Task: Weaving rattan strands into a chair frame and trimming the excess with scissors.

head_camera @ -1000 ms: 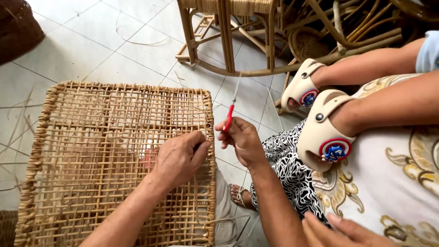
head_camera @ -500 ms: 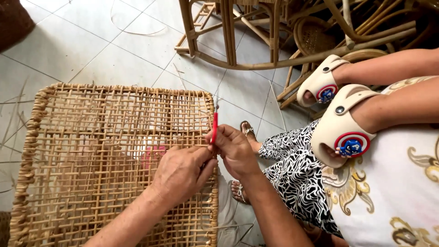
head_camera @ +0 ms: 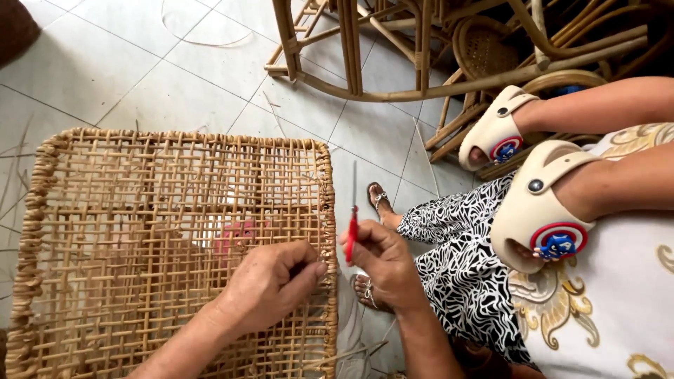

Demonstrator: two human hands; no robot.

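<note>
My left hand (head_camera: 270, 284) lies on the woven panel (head_camera: 140, 231), near its right edge, with the fingers curled in and the thumb pressed to the fingertips. It looks pinched on a strand at the braided rim, though the strand itself is too thin and too hidden for me to be sure what is between the fingers. My right hand (head_camera: 385, 263) is just beside it, off the panel's edge, closed around a tool with a red handle (head_camera: 352, 235). The handle stands upright out of my fist and a thin metal shaft rises from it, pointing away from me. The two hands are close, nearly touching at the rim.

The panel rests across my lap, tilted slightly, its open cane lattice filling the left half of the view. Something pink shows through the weave under it. Below the panel is a pale tiled floor (head_camera: 126, 63) with a few loose strands on it.

To my right sits another person in a patterned black-and-white garment (head_camera: 463, 260), feet in cream sandals (head_camera: 537, 210) raised near me. Rattan chair frames (head_camera: 421, 49) stand on the floor beyond.
</note>
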